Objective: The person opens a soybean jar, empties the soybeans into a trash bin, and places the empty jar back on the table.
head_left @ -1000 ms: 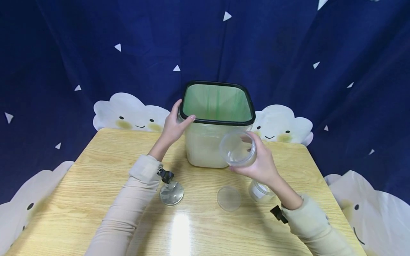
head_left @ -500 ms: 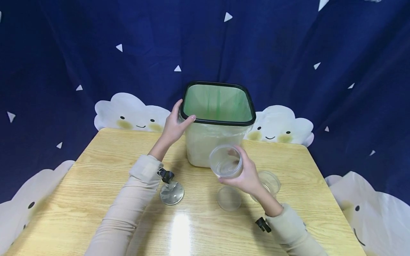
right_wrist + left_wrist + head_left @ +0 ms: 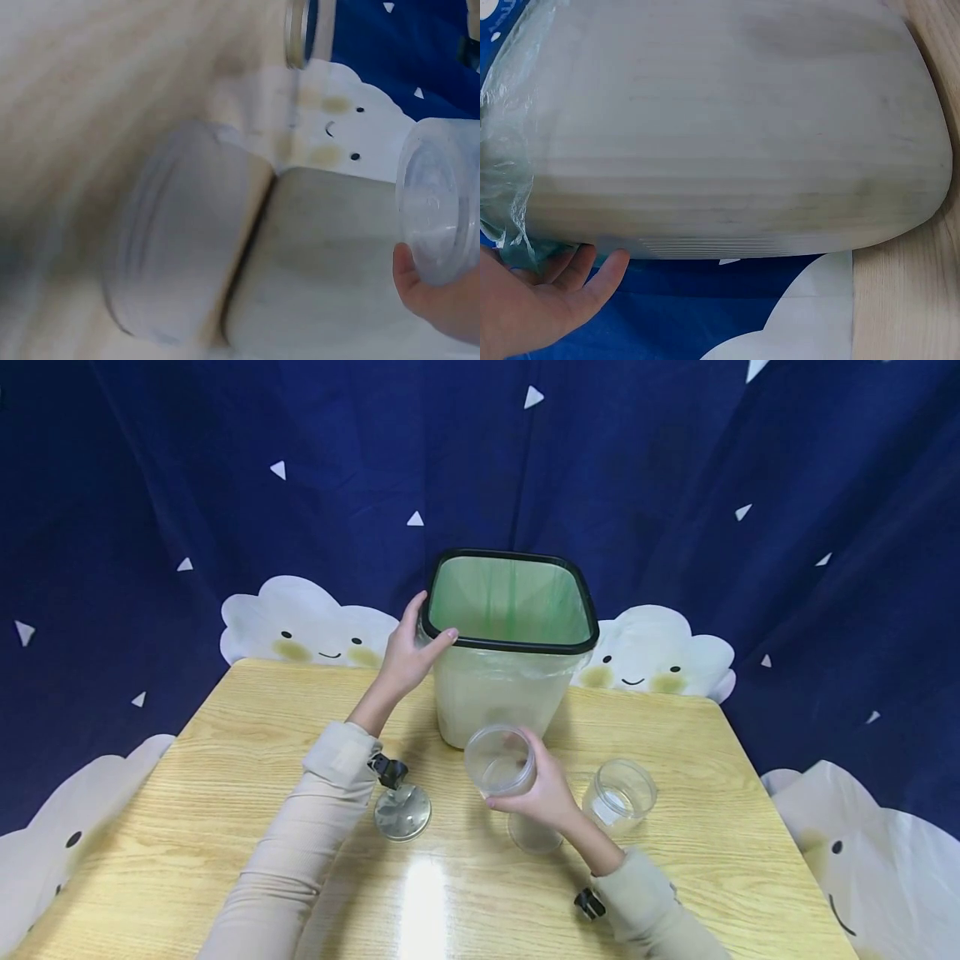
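Observation:
My left hand [image 3: 411, 653] holds the black rim of a bin [image 3: 487, 693] at its left corner, thumb over the edge. In the left wrist view its fingers [image 3: 592, 281] lie along the bin's side, by the plastic liner [image 3: 506, 180]. My right hand [image 3: 546, 785] grips a clear plastic jar [image 3: 497, 760], its open mouth tilted up toward me, in front of the bin. A clear round disc [image 3: 534, 835] lies on the table below that hand, partly covered by it. In the right wrist view the held jar [image 3: 435, 202] is at the right edge.
A second clear jar [image 3: 621, 793] stands open to the right, with something white at its bottom. A silvery round lid [image 3: 402, 814] lies beside my left wrist. A blue curtain [image 3: 300, 460] with cloud shapes hangs behind the wooden table [image 3: 262, 718].
My right hand has come left and toward me with the jar, away from the bin's front right. The second jar shows more fully. My left hand has stayed on the bin rim.

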The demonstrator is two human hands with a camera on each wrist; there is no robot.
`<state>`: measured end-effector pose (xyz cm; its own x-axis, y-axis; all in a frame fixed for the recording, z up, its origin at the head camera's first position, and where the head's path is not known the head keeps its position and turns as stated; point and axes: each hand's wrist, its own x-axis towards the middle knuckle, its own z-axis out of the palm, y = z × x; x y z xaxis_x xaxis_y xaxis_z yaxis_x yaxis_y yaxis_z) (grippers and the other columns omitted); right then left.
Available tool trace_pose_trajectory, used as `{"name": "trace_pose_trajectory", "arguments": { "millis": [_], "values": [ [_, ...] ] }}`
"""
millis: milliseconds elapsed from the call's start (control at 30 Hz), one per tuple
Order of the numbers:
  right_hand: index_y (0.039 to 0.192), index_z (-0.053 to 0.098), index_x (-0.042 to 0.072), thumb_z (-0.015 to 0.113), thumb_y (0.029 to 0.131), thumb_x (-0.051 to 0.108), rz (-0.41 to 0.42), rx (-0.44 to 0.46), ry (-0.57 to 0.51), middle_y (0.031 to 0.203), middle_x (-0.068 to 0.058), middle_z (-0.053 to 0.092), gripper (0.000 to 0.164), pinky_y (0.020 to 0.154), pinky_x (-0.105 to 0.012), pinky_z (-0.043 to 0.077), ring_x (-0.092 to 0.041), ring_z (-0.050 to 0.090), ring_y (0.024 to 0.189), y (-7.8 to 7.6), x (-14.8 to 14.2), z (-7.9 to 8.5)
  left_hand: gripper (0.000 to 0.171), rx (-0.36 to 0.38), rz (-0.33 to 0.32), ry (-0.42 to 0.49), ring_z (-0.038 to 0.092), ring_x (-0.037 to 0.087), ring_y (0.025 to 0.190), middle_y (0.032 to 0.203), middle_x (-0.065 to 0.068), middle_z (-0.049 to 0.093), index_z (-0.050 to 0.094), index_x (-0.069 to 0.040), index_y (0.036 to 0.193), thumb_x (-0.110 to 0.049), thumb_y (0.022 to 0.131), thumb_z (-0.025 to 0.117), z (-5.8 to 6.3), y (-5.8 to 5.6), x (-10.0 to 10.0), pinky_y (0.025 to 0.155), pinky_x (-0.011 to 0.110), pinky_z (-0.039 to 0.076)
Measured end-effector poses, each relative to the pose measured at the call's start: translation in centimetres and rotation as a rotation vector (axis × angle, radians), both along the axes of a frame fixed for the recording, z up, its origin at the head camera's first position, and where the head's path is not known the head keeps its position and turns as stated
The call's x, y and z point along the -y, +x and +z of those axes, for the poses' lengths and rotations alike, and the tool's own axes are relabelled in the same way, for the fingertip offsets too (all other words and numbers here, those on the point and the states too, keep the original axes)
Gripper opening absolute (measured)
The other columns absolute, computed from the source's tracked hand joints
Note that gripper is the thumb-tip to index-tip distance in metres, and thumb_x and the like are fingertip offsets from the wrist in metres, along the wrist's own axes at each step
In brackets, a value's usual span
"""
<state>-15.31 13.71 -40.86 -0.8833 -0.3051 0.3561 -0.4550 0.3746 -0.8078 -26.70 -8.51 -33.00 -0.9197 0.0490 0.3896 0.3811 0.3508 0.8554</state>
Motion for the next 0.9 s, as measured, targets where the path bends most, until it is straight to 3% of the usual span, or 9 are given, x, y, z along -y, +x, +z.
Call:
{"name": "trace_pose_trajectory", "arguments": {
  "millis": [167, 367, 433, 533, 667, 900],
  "values": [
    [0.132, 0.036, 0.004, 0.089, 0.049, 0.018, 0.021, 0.069, 0.05, 0.12, -0.014, 0.054, 0.099, 0.09, -0.046, 0.039, -0.03, 0.051, 0.108, -0.9, 0.3, -3.2, 0.075, 0.003, -0.007, 0.004, 0.024, 0.023, 0.132, 0.145, 0.015, 0.027, 0.022, -0.009, 0.144, -0.033, 0.083, 0.06, 0.1, 0.0, 0.0, 0.106, 0.039, 0.021],
    [0.133, 0.038, 0.006, 0.087, 0.053, 0.01, 0.099, 0.236, -0.013, 0.122, -0.018, 0.051, 0.094, 0.094, -0.049, 0.035, -0.035, 0.048, 0.109, -0.1, 1.5, -2.7, 0.075, 0.0, -0.012, 0.007, 0.024, 0.023, 0.132, 0.145, 0.015, 0.026, 0.022, -0.008, 0.144, -0.033, 0.084, 0.059, 0.0, 0.0, 0.0, 0.106, 0.039, 0.021],
    [0.134, 0.037, 0.008, 0.086, 0.054, 0.007, 0.112, 0.294, -0.041, 0.123, -0.017, 0.05, 0.094, 0.095, -0.048, 0.034, -0.034, 0.047, 0.111, -0.1, 1.9, -3.3, 0.075, 0.0, -0.012, 0.006, 0.024, 0.023, 0.132, 0.145, 0.015, 0.026, 0.022, -0.008, 0.144, -0.033, 0.084, 0.059, 0.0, 0.0, 0.1, 0.106, 0.039, 0.021],
    [0.135, 0.037, 0.013, 0.086, 0.054, 0.01, 0.123, 0.345, -0.073, 0.123, -0.011, 0.05, 0.095, 0.094, -0.045, 0.034, -0.029, 0.048, 0.11, -0.9, 2.0, -5.7, 0.075, -0.002, -0.012, 0.008, 0.024, 0.024, 0.132, 0.145, 0.015, 0.027, 0.022, -0.008, 0.144, -0.033, 0.083, 0.06, 0.0, 0.0, 0.1, 0.106, 0.039, 0.021],
    [0.134, 0.038, 0.01, 0.087, 0.054, 0.018, 0.142, 0.32, -0.029, 0.121, -0.012, 0.052, 0.094, 0.094, -0.044, 0.036, -0.03, 0.049, 0.108, -1.2, 2.4, -7.2, 0.076, 0.001, -0.011, 0.012, 0.024, 0.023, 0.132, 0.145, 0.015, 0.027, 0.022, -0.008, 0.144, -0.033, 0.083, 0.06, 0.0, 0.0, 0.1, 0.106, 0.038, 0.021],
    [0.134, 0.036, 0.002, 0.086, 0.054, 0.025, 0.164, 0.259, 0.031, 0.118, -0.016, 0.053, 0.097, 0.093, -0.045, 0.037, -0.034, 0.05, 0.108, -1.1, 2.8, -7.7, 0.076, 0.002, -0.01, 0.005, 0.024, 0.022, 0.132, 0.145, 0.015, 0.027, 0.022, -0.009, 0.144, -0.032, 0.082, 0.061, 0.0, -0.1, 0.1, 0.106, 0.038, 0.021]
  ]
}}
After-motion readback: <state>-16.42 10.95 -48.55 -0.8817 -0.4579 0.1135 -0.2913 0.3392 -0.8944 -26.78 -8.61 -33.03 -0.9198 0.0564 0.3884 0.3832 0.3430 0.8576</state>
